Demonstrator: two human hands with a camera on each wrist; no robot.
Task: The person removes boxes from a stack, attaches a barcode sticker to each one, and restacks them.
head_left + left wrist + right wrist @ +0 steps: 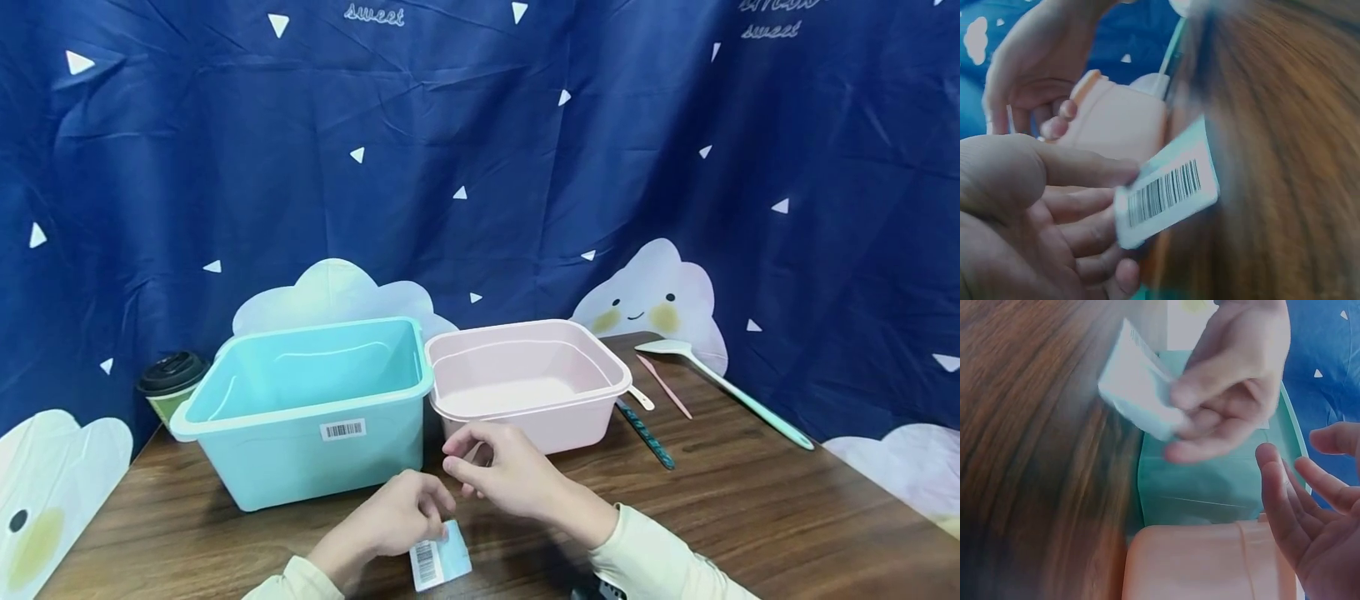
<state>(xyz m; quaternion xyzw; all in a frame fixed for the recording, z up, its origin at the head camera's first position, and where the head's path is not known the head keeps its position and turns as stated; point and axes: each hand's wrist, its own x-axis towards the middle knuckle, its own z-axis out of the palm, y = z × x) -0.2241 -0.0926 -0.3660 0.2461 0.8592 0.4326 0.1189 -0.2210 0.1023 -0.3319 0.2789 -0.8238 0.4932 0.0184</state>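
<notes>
A small light-blue card (456, 557) with a white barcode label hangs from my left hand (397, 514). Thumb and fingers pinch the card (1169, 194) by one edge in the left wrist view, its barcode side showing. The right wrist view shows the card's pale, slightly blurred other side. My right hand (513, 473) hovers just in front of the pink basin (573, 427), fingers loosely bent and holding nothing. Behind my left hand stands the turquoise basin (315, 467), a barcode sticker on its front wall. The inner floor of the pink basin shows bare.
A lidded paper cup (172, 382) stands left of the turquoise basin. On the right of the wooden table (750, 517) lie a dark green patterned strip (647, 435), a white handle (642, 397), a thin pink stick (664, 387) and a long white-and-green utensil (742, 395). A blue curtain hangs behind.
</notes>
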